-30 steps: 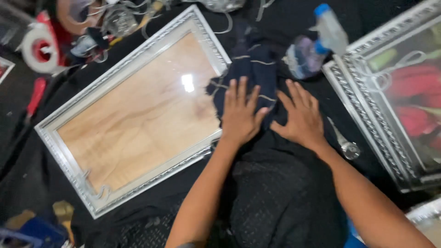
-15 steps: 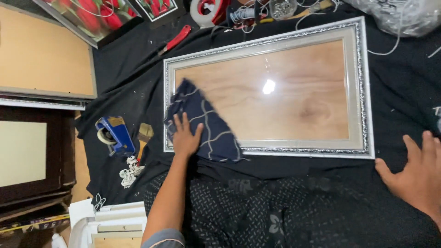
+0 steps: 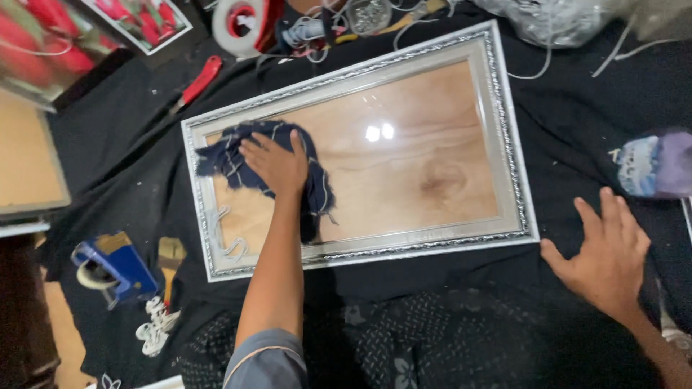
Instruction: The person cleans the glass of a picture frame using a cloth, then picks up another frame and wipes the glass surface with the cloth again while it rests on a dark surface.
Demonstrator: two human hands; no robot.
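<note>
Fingers of the left hand [image 3: 277, 164] lay spread and pressed flat on a dark blue cloth [image 3: 249, 155] over the glass near the left end of a silver-framed picture frame [image 3: 515, 173]. The right hand [image 3: 604, 253] — open, fingers splayed, gripping nothing — rested on the black sheet [image 3: 577, 101] just beyond the frame's lower right corner — a blue tape dispenser [image 3: 115, 266] lay well off to the left.

left hand [image 3: 277, 164]: flat, palm down, arm extended | right hand [image 3: 605, 252]: fingers spread, palm down
</note>
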